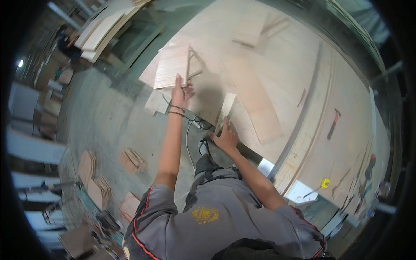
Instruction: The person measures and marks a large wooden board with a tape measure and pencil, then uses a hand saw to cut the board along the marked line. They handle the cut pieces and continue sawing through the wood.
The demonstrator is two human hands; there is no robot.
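Observation:
My left hand point(181, 92) grips the near edge of a pale wooden panel point(172, 65), thumb on top and fingers curled at its side. Thin wooden legs or battens stick out from the panel's right side, over the left edge of the worktable point(212, 47). At the table's near edge, my right hand point(226, 138) holds a short, narrow piece of wood point(228, 105) between thumb and fingers; its lower end is partly hidden by the hand. A thin curved board point(255, 99) lies flat just right of that piece.
A similar wooden piece point(249, 38) with battens stands at the table's far side. Rightward lie a long dark strip point(299, 104), a hammer point(334, 124) and a yellow tape measure point(325, 183). Cables point(197, 122) hang below the edge. Stacked boards point(88, 167) rest on the floor; a person point(68, 45) is far left.

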